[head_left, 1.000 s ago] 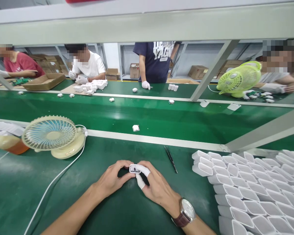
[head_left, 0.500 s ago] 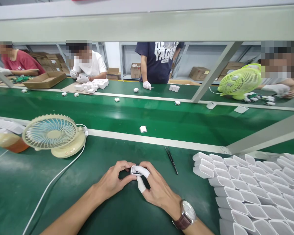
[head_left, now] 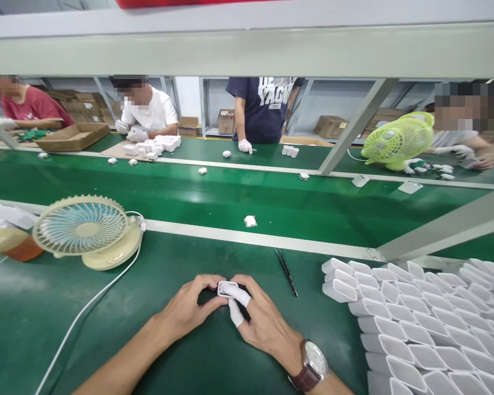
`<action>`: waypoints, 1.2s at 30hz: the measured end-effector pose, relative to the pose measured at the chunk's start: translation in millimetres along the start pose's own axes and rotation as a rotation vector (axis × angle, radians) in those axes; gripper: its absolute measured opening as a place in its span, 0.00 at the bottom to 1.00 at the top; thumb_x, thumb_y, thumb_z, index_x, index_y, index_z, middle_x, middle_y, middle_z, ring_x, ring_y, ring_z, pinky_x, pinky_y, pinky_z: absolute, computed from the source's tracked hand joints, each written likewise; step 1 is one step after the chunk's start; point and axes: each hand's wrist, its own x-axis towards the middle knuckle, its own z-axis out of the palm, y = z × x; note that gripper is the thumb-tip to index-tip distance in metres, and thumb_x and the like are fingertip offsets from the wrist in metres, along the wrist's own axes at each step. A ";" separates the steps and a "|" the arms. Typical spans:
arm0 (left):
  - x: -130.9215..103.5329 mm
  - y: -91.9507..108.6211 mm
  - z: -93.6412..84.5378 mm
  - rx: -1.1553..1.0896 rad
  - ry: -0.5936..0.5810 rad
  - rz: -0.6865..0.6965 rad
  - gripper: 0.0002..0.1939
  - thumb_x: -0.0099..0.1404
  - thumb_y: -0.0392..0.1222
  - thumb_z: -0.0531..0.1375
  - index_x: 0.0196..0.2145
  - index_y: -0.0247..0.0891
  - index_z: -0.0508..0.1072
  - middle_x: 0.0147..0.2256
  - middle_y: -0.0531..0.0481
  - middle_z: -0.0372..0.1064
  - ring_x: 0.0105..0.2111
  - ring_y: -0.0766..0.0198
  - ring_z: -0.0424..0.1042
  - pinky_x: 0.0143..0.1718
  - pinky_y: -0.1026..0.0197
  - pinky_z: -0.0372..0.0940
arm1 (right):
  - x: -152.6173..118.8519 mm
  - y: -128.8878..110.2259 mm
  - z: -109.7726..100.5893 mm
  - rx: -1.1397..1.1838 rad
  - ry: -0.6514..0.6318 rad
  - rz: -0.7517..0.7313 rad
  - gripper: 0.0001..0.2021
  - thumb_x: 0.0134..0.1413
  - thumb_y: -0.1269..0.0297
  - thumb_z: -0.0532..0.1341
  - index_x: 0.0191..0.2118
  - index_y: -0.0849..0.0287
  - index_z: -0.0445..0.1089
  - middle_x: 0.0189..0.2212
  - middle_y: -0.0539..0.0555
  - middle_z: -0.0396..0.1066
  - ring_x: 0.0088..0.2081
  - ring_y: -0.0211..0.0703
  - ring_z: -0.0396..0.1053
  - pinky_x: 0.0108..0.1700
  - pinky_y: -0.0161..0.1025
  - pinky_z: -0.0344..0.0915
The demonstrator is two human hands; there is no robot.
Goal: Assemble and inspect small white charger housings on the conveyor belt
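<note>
A small white plastic housing [head_left: 221, 293] is between my hands above the green bench, its open end facing me. My left hand [head_left: 184, 308] pinches its left side between thumb and fingers. White finger cots cover the thumb and index finger of my right hand [head_left: 267, 321]. That index finger reaches into the housing's opening, while the thumb rests at the lower right edge. The finger hides most of what is inside. Right of my hands lies a pair of black tweezers [head_left: 286, 272] on the bench.
Rows of white housings [head_left: 415, 318] are packed at the right. A cream fan [head_left: 90, 230] with its cable and a bottle of orange liquid [head_left: 22, 250] stand left. Beyond, a green conveyor belt [head_left: 181, 197] carries small white-topped parts [head_left: 250, 220]. Several co-workers sit or stand across it.
My right index finger has gone further into the opening, covering the dark part seen there before. The parts on the belt have shifted right. The view has tilted slightly.
</note>
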 end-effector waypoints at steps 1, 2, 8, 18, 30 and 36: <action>1.1 0.6 -0.9 0.009 0.002 0.016 0.10 0.71 0.43 0.64 0.47 0.43 0.67 0.49 0.46 0.80 0.49 0.57 0.81 0.48 0.54 0.79 | -0.4 -0.1 0.4 0.005 0.017 0.006 0.25 0.65 0.76 0.56 0.64 0.51 0.61 0.50 0.60 0.70 0.49 0.50 0.75 0.52 0.49 0.78; 2.6 1.4 -2.1 0.020 0.001 0.045 0.11 0.71 0.43 0.64 0.48 0.43 0.68 0.49 0.45 0.80 0.50 0.56 0.81 0.49 0.53 0.78 | -0.9 -0.2 0.8 0.006 0.032 0.010 0.24 0.64 0.76 0.56 0.63 0.52 0.60 0.50 0.60 0.71 0.49 0.50 0.75 0.51 0.49 0.78; 10.4 3.0 -7.5 0.185 0.015 0.304 0.15 0.70 0.39 0.66 0.53 0.40 0.73 0.52 0.38 0.77 0.53 0.51 0.78 0.57 0.45 0.74 | -1.7 -0.5 2.7 -0.033 0.053 0.021 0.24 0.63 0.76 0.56 0.63 0.54 0.59 0.50 0.62 0.71 0.50 0.52 0.74 0.51 0.52 0.78; 8.6 3.3 -4.6 0.120 -0.009 0.263 0.10 0.74 0.38 0.62 0.51 0.40 0.74 0.52 0.42 0.77 0.49 0.57 0.80 0.53 0.57 0.77 | -2.1 0.0 3.0 -0.003 0.048 0.043 0.22 0.64 0.76 0.56 0.61 0.54 0.59 0.51 0.61 0.72 0.50 0.51 0.75 0.52 0.52 0.78; 23.6 -14.7 -25.8 -0.068 0.366 -0.117 0.10 0.67 0.49 0.67 0.37 0.38 0.79 0.41 0.45 0.77 0.37 0.60 0.79 0.37 0.62 0.76 | -5.2 3.1 11.9 -0.136 0.107 -0.043 0.13 0.69 0.72 0.56 0.56 0.61 0.66 0.51 0.63 0.75 0.51 0.50 0.75 0.53 0.51 0.77; 49.7 -12.3 -0.7 -0.074 0.182 -0.100 0.11 0.66 0.50 0.66 0.37 0.40 0.80 0.41 0.45 0.77 0.38 0.59 0.79 0.38 0.61 0.77 | -6.2 1.9 16.9 -0.249 -0.057 -0.143 0.07 0.64 0.71 0.59 0.45 0.62 0.73 0.48 0.60 0.76 0.48 0.49 0.73 0.50 0.45 0.75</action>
